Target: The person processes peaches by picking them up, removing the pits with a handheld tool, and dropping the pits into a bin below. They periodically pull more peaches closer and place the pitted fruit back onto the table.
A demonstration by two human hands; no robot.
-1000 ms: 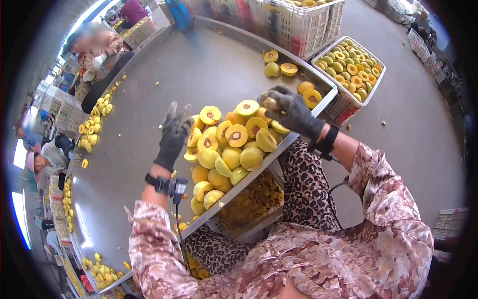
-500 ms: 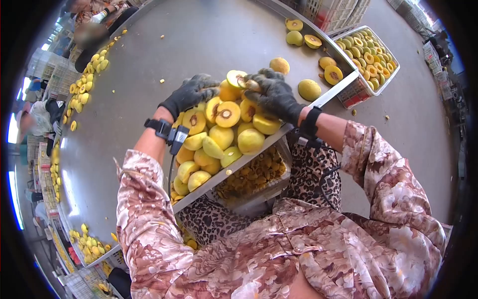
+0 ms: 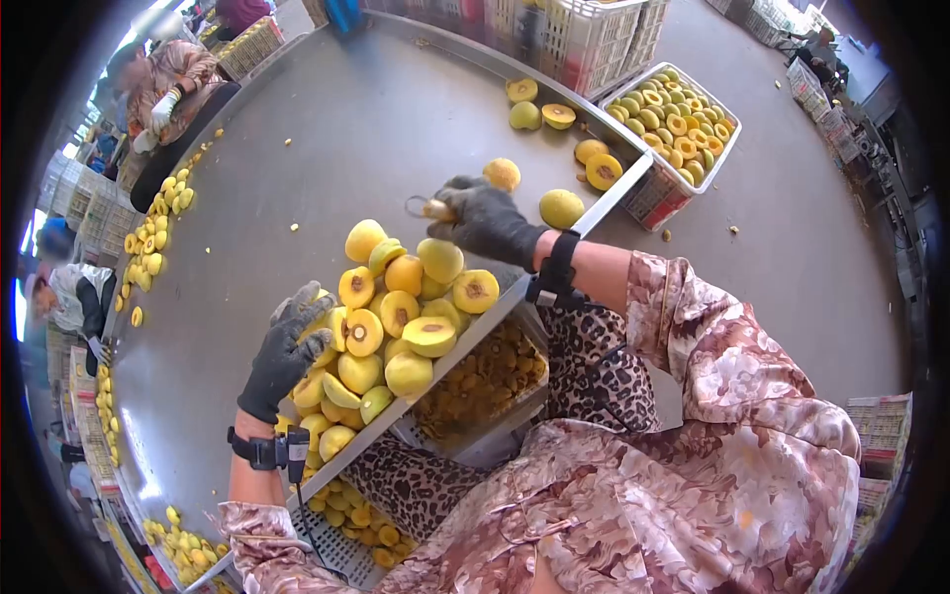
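Observation:
A heap of yellow fruit, many cut in half, lies along the near edge of the metal table, with a halved fruit showing its stone on top. My left hand, in a dark glove, rests at the heap's left side, its fingers bent around a yellow fruit. Above the heap's right end, my gloved right hand is closed on a small tool with a wooden-looking handle and a thin metal loop. A whole fruit sits just beyond it.
Right of the metal table stands a crate full of halved fruit. Below the edge is a bin of brown scraps. More halves lie by the far right rim. A co-worker sits at the far left.
My hands have separated: the left moved down and left to the heap's side, the right stays raised with the tool. The halved fruit between them has left my fingers. The view has shifted.

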